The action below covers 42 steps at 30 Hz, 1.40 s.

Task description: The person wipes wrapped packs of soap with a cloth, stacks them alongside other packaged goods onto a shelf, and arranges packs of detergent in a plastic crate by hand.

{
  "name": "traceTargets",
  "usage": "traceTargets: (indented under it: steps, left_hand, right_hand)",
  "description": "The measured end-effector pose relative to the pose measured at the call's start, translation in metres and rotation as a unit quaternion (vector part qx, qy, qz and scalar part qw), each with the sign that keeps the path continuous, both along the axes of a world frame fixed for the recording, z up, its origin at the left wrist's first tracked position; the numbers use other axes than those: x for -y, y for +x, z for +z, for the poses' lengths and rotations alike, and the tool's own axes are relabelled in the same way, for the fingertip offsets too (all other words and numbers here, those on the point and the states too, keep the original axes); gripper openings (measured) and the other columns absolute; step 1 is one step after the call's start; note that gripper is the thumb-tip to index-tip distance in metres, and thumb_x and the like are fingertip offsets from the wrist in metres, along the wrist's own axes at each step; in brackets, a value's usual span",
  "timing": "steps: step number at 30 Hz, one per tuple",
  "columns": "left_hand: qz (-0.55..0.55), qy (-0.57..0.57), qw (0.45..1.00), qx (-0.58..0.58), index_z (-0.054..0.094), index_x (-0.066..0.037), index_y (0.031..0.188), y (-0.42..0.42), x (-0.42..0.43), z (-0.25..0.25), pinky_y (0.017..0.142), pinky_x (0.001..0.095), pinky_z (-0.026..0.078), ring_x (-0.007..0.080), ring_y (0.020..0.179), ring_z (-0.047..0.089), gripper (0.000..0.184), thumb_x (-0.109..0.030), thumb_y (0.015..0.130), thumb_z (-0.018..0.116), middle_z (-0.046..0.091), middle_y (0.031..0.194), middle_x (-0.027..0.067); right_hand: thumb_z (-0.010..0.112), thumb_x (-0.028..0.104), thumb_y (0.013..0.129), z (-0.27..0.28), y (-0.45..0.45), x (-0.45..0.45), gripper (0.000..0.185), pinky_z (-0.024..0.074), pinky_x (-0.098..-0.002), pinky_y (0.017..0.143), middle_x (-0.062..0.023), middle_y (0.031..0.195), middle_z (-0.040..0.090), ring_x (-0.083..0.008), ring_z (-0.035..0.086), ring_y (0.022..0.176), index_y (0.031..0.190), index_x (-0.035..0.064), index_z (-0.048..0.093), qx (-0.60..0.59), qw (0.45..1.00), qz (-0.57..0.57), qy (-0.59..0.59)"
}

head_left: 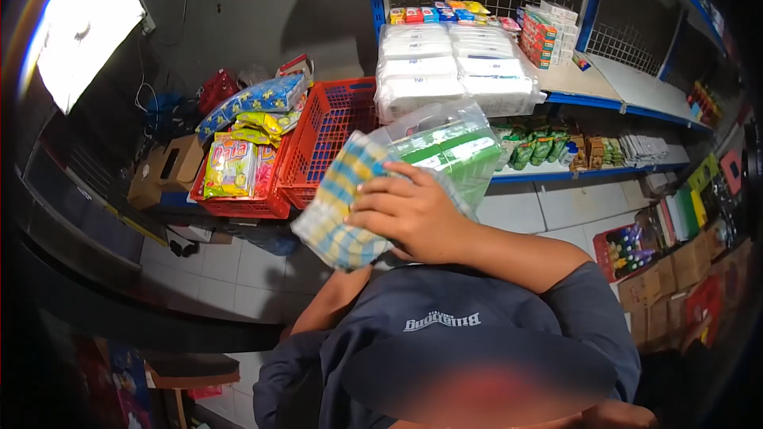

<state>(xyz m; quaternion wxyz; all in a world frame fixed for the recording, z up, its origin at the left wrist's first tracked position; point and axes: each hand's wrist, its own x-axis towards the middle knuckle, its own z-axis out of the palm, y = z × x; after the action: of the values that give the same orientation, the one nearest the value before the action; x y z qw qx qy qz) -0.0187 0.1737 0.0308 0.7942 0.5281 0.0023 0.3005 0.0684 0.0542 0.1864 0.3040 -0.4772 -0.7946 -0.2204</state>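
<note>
My right hand (417,210) lies over a checked cloth (338,195) in yellow, blue and white, its fingers bent over the fabric. Behind the cloth is a green pack (457,147) in clear plastic, tilted in front of my chest. My left forearm (334,298) comes up from below and ends under the cloth. The cloth hides the fingers of my left hand, so I cannot see what they touch.
A red crate (318,99) stands ahead, beside a red basket (270,205) of colourful packets. White plastic-wrapped packs (417,71) are stacked on a blue-edged shelf (584,101), with small boxes (540,40) to their right. A cardboard box (171,163) sits at the left.
</note>
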Motion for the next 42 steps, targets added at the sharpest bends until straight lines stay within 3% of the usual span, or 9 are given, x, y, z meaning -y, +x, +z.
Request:
traceTargets:
  steps: [6, 8, 11, 13, 18, 25, 30, 34, 42]
  left_hand:
    - [0.204, 0.299, 0.931, -0.051, 0.03, -0.004, 0.128, -0.025, -0.018, -0.006, 0.093, 0.0313, 0.032, 0.0179, 0.111, 0.041, 0.084, -0.009, 0.056, 0.075, 0.044, 0.117, 0.0074]
    - [0.213, 0.16, 0.949, -0.167, 0.033, -0.002, 0.125, -0.052, -0.005, 0.034, 0.093, 0.0319, 0.033, 0.0187, 0.111, 0.042, 0.083, -0.011, 0.055, 0.077, 0.043, 0.118, 0.0088]
    - [0.347, 0.319, 0.864, -0.179, 0.032, -0.006, 0.126, -0.117, -0.05, 0.011, 0.091, 0.034, 0.037, 0.0218, 0.109, 0.043, 0.086, -0.01, 0.053, 0.077, 0.041, 0.119, 0.0088]
    - [0.396, 0.059, 0.91, -0.107, 0.032, -0.006, 0.124, -0.149, -0.056, 0.025, 0.084, 0.0341, 0.04, 0.0213, 0.101, 0.047, 0.083, -0.007, 0.054, 0.074, 0.045, 0.112, 0.0084]
    - [0.482, -0.019, 0.874, -0.058, 0.031, -0.004, 0.125, -0.244, -0.098, 0.005, 0.08, 0.0343, 0.043, 0.0213, 0.099, 0.049, 0.077, -0.019, 0.062, 0.072, 0.047, 0.11, 0.0098]
    - [0.518, 0.095, 0.844, -0.102, 0.03, -0.002, 0.127, -0.248, -0.15, 0.035, 0.086, 0.035, 0.04, 0.0228, 0.103, 0.047, 0.087, -0.016, 0.054, 0.075, 0.044, 0.116, 0.0115]
    - [0.44, 0.217, 0.859, -0.143, 0.035, -0.003, 0.125, -0.189, -0.182, 0.089, 0.087, 0.0368, 0.039, 0.0244, 0.105, 0.048, 0.086, -0.011, 0.05, 0.076, 0.046, 0.115, 0.013]
    - [0.443, 0.569, 0.674, -0.161, 0.046, -0.004, 0.118, -0.152, -0.176, 0.136, 0.08, 0.0393, 0.039, 0.0327, 0.088, 0.051, 0.076, -0.008, 0.047, 0.073, 0.051, 0.098, 0.0166]
    - [0.416, 0.684, 0.587, -0.119, 0.057, -0.022, 0.111, -0.111, -0.144, 0.174, 0.085, 0.0406, 0.031, 0.0291, 0.095, 0.046, 0.065, -0.006, 0.049, 0.069, 0.049, 0.107, 0.0124]
  right_hand:
    - [0.057, 0.028, 0.059, 0.011, 0.023, -0.001, 0.04, 0.0391, -0.0372, 0.088, -0.0051, 0.082, 0.062, -0.0211, 0.059, 0.083, 0.094, 0.0114, 0.063, -0.169, 0.946, 0.211, -0.18]
    - [0.063, 0.012, 0.056, 0.012, 0.033, 0.001, 0.043, 0.0399, -0.0335, 0.087, -0.0081, 0.092, 0.061, -0.0232, 0.055, 0.095, 0.099, 0.0064, 0.059, -0.342, 0.821, 0.261, -0.376]
    - [0.066, 0.012, 0.064, -0.017, 0.046, -0.026, 0.042, 0.0407, -0.0292, 0.084, -0.0092, 0.098, 0.059, -0.0194, 0.054, 0.097, 0.104, 0.0048, 0.055, -0.355, 0.821, 0.16, -0.417]
    - [0.067, 0.013, 0.07, -0.033, 0.043, -0.052, 0.043, 0.0408, -0.027, 0.082, -0.0071, 0.104, 0.054, -0.0156, 0.052, 0.097, 0.109, 0.0052, 0.051, -0.435, 0.824, 0.007, -0.363]
    - [0.058, 0.015, 0.078, -0.092, 0.051, -0.149, 0.065, 0.0428, -0.0334, 0.085, -0.0113, 0.119, 0.045, -0.0216, 0.048, 0.105, 0.132, 0.0107, 0.023, -0.83, 0.507, 0.04, -0.229]
    - [0.057, 0.022, 0.078, -0.098, 0.027, -0.198, 0.08, 0.0298, -0.0387, 0.095, -0.0154, 0.134, 0.029, -0.0265, 0.032, 0.122, 0.138, 0.0102, 0.006, -0.678, 0.681, -0.02, -0.276]
    - [0.057, 0.012, 0.081, -0.079, -0.017, -0.183, 0.079, 0.0422, -0.0316, 0.085, -0.018, 0.125, 0.036, -0.0203, 0.052, 0.102, 0.139, 0.0156, 0.004, -0.617, 0.635, 0.147, -0.442]
    - [0.058, 0.016, 0.082, -0.047, -0.04, -0.165, 0.083, 0.0447, -0.0361, 0.084, -0.0199, 0.131, 0.029, -0.0255, 0.049, 0.108, 0.138, 0.0154, -0.003, -0.619, 0.551, 0.219, -0.515]
    - [0.075, 0.041, 0.059, -0.018, -0.003, -0.117, 0.099, 0.0317, -0.061, 0.092, -0.014, 0.136, 0.027, -0.0383, 0.03, 0.122, 0.135, 0.0124, 0.018, -0.782, 0.414, 0.35, -0.306]
